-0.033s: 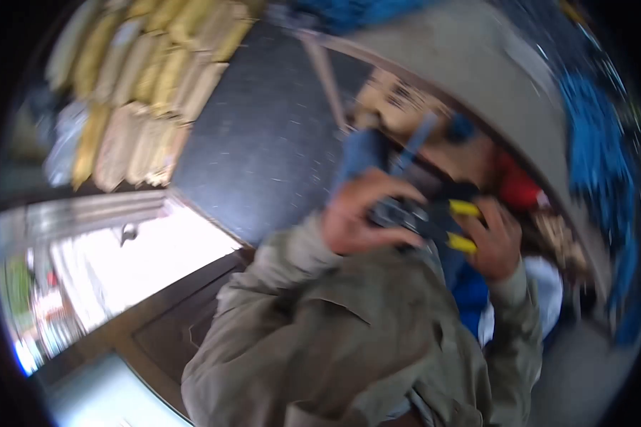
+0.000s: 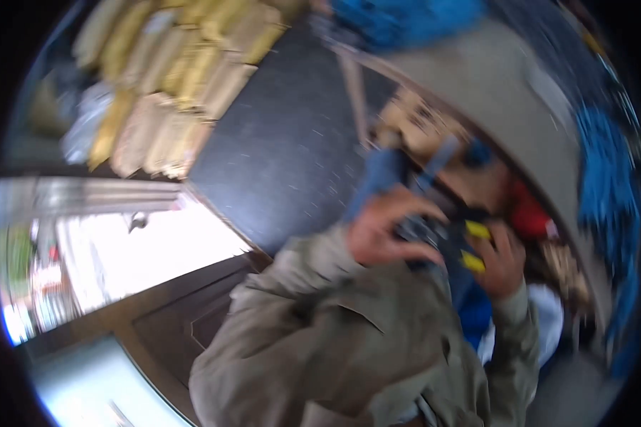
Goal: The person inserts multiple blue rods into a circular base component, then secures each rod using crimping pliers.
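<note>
In front of my chest I hold a dark plier-like hand tool [image 2: 438,238] with yellow handles; motion blur hides its exact kind. My left hand [image 2: 379,231] is curled round its dark head end, thumb on the near side and fingers on the far side. At the other end, my right hand [image 2: 504,262] has its fingers on the two yellow grips, which stand apart from each other. Whether anything sits in the tool's jaws cannot be made out.
A grey-beige tabletop [image 2: 491,85] curves along the right, with blue strands [image 2: 605,171] and a blue heap [image 2: 406,21] on it. Beneath are a cardboard box [image 2: 414,121] and something red [image 2: 530,210]. Yellowish packages [image 2: 199,64] are stacked at upper left, above a dark wooden panel [image 2: 185,313].
The whole view has shifted, so my hands and the surroundings appear farther right and slightly lower. Both hands keep their hold on the tool.
</note>
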A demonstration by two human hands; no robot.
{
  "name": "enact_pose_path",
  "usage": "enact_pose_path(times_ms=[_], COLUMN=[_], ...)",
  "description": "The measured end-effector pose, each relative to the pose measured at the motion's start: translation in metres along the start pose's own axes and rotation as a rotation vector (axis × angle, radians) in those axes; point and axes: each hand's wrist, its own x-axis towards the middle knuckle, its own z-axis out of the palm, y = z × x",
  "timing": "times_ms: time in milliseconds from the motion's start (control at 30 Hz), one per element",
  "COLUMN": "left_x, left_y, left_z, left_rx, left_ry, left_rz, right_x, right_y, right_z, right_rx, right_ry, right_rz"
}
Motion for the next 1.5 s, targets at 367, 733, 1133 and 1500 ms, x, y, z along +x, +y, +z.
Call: enact_pose_path(times_ms=[367,733,1133,1500], left_x=[-0.012,-0.012,-0.032,-0.042], left_y=[0.001,0.011,-0.017,-0.007], left_z=[0.012,0.011,0.012,0.018], left_rx=[-0.109,0.085,-0.112,-0.256], left_ry=[0.138,0.175,0.261,0.214], left_rz=[0.006,0.066,-0.104,-0.157], right_x=[-0.009,0.009,0.058,0.017], right_y=[0.013,-0.03,-0.057,-0.019], right_z=[0.044,0.139,0.102,0.034], right_rx=[0.156,1.351,1.207,0.445], right_ry=[-0.019,0.479,0.446,0.38], right_rz=[0.006,0.369,0.178,0.074])
